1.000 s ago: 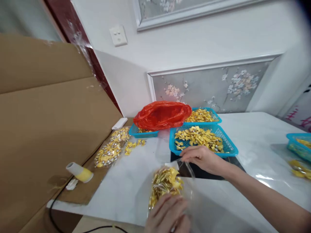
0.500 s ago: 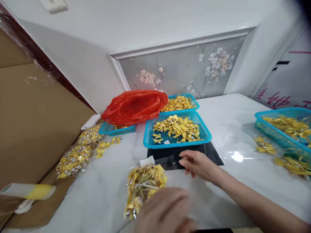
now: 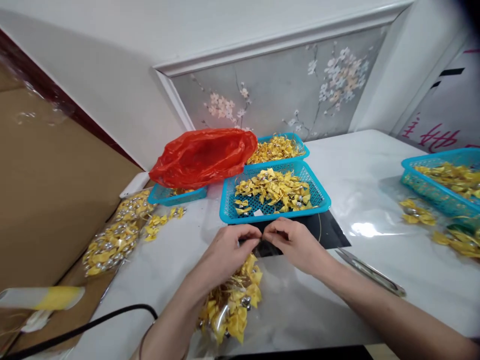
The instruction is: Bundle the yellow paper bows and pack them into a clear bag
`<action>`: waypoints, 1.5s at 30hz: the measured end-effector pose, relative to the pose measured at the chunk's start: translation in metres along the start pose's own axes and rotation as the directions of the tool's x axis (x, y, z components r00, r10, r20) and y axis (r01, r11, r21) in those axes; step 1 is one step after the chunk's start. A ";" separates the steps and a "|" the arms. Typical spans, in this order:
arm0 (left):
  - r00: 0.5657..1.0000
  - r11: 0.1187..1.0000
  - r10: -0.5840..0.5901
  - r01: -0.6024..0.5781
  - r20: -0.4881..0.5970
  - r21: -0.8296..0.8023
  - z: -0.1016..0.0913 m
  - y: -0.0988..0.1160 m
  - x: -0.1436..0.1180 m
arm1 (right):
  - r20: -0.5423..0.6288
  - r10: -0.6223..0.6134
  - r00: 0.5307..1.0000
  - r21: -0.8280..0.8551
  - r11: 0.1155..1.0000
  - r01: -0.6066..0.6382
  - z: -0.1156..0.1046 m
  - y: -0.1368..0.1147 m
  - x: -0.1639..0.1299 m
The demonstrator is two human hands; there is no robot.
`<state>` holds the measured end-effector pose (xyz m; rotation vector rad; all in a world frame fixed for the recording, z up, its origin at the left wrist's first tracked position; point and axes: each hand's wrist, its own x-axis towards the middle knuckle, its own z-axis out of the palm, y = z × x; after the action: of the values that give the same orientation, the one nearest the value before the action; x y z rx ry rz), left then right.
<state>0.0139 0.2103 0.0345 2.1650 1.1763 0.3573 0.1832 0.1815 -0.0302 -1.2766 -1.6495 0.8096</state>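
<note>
A clear plastic bag of small yellow bows [image 3: 234, 300] lies on the white table in front of me. My left hand [image 3: 225, 250] and my right hand [image 3: 294, 242] meet at the bag's far end, fingertips pinching its open edge together over a black sheet [image 3: 330, 232]. Just beyond my hands stands a blue basket [image 3: 318, 192] with loose yellow bows in it.
A red plastic bag [image 3: 202, 155] lies over another blue basket [image 3: 170, 197]; a third basket [image 3: 279, 145] sits behind. Bagged bows [image 3: 112, 240] rest on cardboard at left. A fourth basket [image 3: 427, 190] stands at right. Metal tweezers [image 3: 369, 272] lie beside my right forearm. A black cable [image 3: 93, 325] runs lower left.
My left hand has moved from the near end of the bag up to its far edge, meeting my right hand. The view has tilted down and turned slightly right.
</note>
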 end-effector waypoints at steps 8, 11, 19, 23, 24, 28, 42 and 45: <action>0.988 0.982 -0.082 0.057 -0.133 -0.182 0.000 -0.018 -0.008 | -0.049 -0.040 0.998 -0.042 0.998 0.038 0.009 -0.013 -0.001; 0.949 0.972 -0.159 0.102 -0.274 -0.211 -0.004 -0.024 -0.016 | -0.049 -0.047 0.998 -0.046 0.998 0.045 0.013 -0.013 -0.001; 0.993 0.947 0.045 -0.078 -0.112 -0.310 0.001 -0.025 -0.014 | -0.034 -0.072 0.997 -0.047 0.996 0.070 0.018 -0.011 -0.005; 0.989 0.936 0.092 -0.126 -0.120 -0.328 0.007 -0.030 -0.010 | -0.012 -0.045 0.999 -0.066 0.997 0.044 0.015 -0.009 -0.007; 0.990 0.933 0.098 -0.127 -0.101 -0.336 0.008 -0.030 -0.009 | -0.014 -0.034 0.999 -0.068 0.997 0.033 0.015 -0.008 -0.007; 0.995 0.927 0.087 -0.099 -0.050 -0.362 0.008 -0.033 -0.006 | -0.099 0.026 0.995 -0.065 0.997 -0.032 0.013 -0.007 -0.011; 0.999 0.948 -0.005 -0.005 -0.032 -0.318 0.010 -0.033 0.004 | -0.160 -0.403 0.901 -0.618 0.753 0.227 0.033 -0.014 -0.014; 0.998 0.962 -0.027 0.009 -0.062 -0.272 0.011 -0.031 0.003 | -0.142 -0.415 0.899 -0.634 0.735 0.240 0.036 -0.012 -0.012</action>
<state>0.0013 0.2209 0.0056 1.9160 1.1101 0.5521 0.1467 0.1671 -0.0373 -1.3691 -1.8943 -0.1505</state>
